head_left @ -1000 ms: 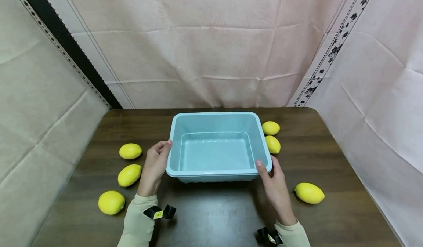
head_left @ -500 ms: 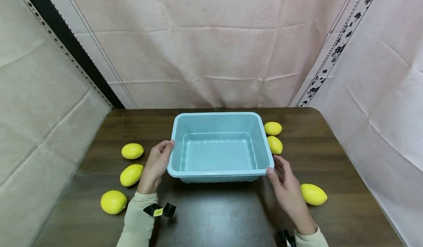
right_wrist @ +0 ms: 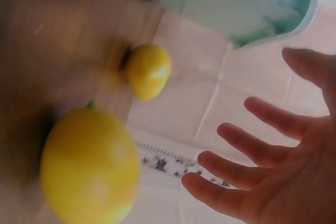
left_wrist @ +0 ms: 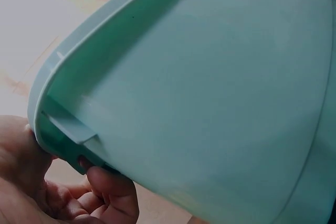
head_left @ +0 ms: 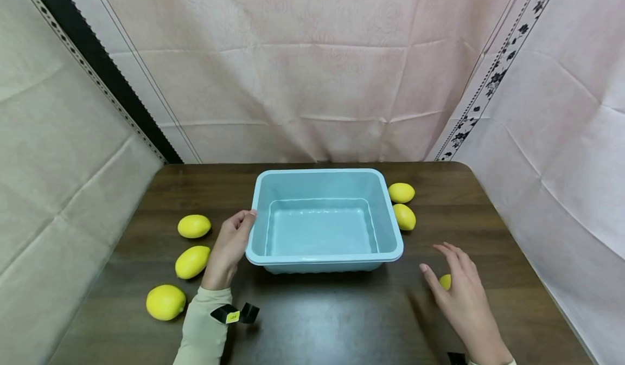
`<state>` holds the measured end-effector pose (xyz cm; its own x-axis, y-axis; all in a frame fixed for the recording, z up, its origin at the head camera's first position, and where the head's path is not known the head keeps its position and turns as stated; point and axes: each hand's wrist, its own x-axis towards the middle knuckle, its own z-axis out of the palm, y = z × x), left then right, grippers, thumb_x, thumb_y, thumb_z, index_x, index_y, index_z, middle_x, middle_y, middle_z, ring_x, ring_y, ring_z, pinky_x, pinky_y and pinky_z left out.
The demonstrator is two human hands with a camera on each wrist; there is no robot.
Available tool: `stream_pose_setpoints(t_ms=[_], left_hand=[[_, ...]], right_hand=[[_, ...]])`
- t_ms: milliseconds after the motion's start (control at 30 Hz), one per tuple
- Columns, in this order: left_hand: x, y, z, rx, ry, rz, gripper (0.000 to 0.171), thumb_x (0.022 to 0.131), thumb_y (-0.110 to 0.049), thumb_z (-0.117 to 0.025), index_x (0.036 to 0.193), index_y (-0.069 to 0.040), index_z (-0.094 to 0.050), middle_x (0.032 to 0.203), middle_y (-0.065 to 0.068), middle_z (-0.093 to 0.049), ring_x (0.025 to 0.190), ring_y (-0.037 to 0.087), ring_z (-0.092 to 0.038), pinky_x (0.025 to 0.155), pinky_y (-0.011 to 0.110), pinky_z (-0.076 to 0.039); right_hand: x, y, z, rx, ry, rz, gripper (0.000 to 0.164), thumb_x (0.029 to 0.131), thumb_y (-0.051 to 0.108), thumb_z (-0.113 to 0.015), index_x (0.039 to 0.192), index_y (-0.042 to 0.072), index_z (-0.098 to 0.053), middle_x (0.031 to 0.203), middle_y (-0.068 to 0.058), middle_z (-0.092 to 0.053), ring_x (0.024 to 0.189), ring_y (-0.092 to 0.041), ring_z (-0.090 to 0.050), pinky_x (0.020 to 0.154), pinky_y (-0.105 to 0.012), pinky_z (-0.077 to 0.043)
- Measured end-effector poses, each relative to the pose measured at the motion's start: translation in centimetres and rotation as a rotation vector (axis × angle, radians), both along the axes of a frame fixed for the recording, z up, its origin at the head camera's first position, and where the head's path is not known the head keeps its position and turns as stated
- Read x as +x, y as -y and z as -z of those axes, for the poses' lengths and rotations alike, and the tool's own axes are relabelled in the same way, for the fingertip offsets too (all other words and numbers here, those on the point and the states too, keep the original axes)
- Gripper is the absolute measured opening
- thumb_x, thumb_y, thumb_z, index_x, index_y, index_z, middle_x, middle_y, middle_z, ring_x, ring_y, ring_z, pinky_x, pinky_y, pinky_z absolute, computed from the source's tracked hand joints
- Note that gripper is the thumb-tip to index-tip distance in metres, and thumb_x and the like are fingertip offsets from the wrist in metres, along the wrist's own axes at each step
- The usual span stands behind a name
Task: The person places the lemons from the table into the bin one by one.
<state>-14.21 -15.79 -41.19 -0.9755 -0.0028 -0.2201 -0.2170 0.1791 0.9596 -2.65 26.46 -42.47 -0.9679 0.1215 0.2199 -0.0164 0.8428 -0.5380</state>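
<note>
A light blue plastic basin point(head_left: 322, 229) with nothing inside stands on the brown table. My left hand point(head_left: 228, 250) pinches its left rim; in the left wrist view the fingers point(left_wrist: 113, 187) curl at the underside of the rim. On the right, my right hand point(head_left: 464, 294) hovers with spread fingers above a yellow lemon point(head_left: 445, 281), which it mostly hides in the head view. The right wrist view shows that lemon point(right_wrist: 90, 166) large and apart from the fingertips point(right_wrist: 207, 161), with another lemon point(right_wrist: 149, 72) beyond.
Three lemons lie left of the basin: a far one point(head_left: 193, 226), a middle one point(head_left: 192, 262) and a near one point(head_left: 166, 302). Two more, a farther lemon point(head_left: 402, 192) and a closer lemon point(head_left: 404, 217), lie against its right side. Pale cloth point(head_left: 303, 83) hangs behind the table point(head_left: 312, 321).
My right hand has let go of the basin's near right corner and moved right, over the lemon there. The left hand has kept its hold on the rim.
</note>
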Motion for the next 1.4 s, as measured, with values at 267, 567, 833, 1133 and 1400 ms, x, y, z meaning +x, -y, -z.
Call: stream_pose_setpoints(t_ms=[267, 567, 833, 1133, 1400], left_hand=[[-0.2, 0.0, 0.2, 0.005, 0.003, 0.001, 0.051, 0.113, -0.043, -0.045, 0.125, 0.003, -0.06, 0.091, 0.009, -0.058, 0.08, 0.021, -0.062, 0.069, 0.027, -0.053], [0.0, 0.0, 0.1, 0.014, 0.006, -0.001, 0.05, 0.113, -0.043, -0.045, 0.127, 0.002, -0.061, 0.094, 0.009, -0.06, 0.08, 0.021, -0.062, 0.069, 0.028, -0.054], [-0.1, -0.1, 0.2, 0.006, 0.015, -0.008, 0.049, 0.113, -0.043, -0.044, 0.126, 0.002, -0.061, 0.093, 0.01, -0.057, 0.081, 0.022, -0.061, 0.069, 0.028, -0.053], [-0.2, -0.1, 0.1, -0.002, 0.033, -0.016, 0.048, 0.113, -0.045, -0.045, 0.125, -0.001, -0.062, 0.093, 0.008, -0.056, 0.083, 0.024, -0.06, 0.07, 0.029, -0.052], [-0.2, -0.1, 0.1, -0.002, 0.036, -0.02, 0.048, 0.113, -0.044, -0.045, 0.125, -0.001, -0.061, 0.095, 0.009, -0.056, 0.083, 0.023, -0.06, 0.07, 0.029, -0.052]], right_hand=[[0.2, -3.2, 2.6, 0.108, 0.073, 0.013, 0.064, 0.096, 0.03, -0.08, 0.143, -0.004, -0.053, 0.145, -0.039, -0.043, 0.129, -0.066, -0.038, 0.088, -0.083, -0.036], [0.2, -4.7, 3.7, 0.099, 0.302, 0.022, 0.075, 0.098, 0.03, -0.076, 0.154, -0.002, -0.039, 0.152, -0.047, -0.026, 0.132, -0.071, -0.03, 0.09, -0.087, -0.036], [0.0, -5.0, 3.9, 0.066, 0.424, 0.046, 0.073, 0.101, 0.03, -0.073, 0.156, -0.001, -0.037, 0.155, -0.045, -0.021, 0.132, -0.069, -0.032, 0.088, -0.086, -0.04], [0.3, -5.3, 3.7, 0.054, 0.451, 0.1, 0.082, 0.101, 0.042, -0.071, 0.157, -0.003, -0.033, 0.153, -0.045, -0.02, 0.132, -0.065, -0.029, 0.086, -0.082, -0.044], [0.2, -5.5, 3.8, 0.047, 0.504, 0.11, 0.086, 0.1, 0.048, -0.071, 0.154, -0.008, -0.034, 0.144, -0.045, -0.028, 0.125, -0.063, -0.036, 0.084, -0.076, -0.047]])
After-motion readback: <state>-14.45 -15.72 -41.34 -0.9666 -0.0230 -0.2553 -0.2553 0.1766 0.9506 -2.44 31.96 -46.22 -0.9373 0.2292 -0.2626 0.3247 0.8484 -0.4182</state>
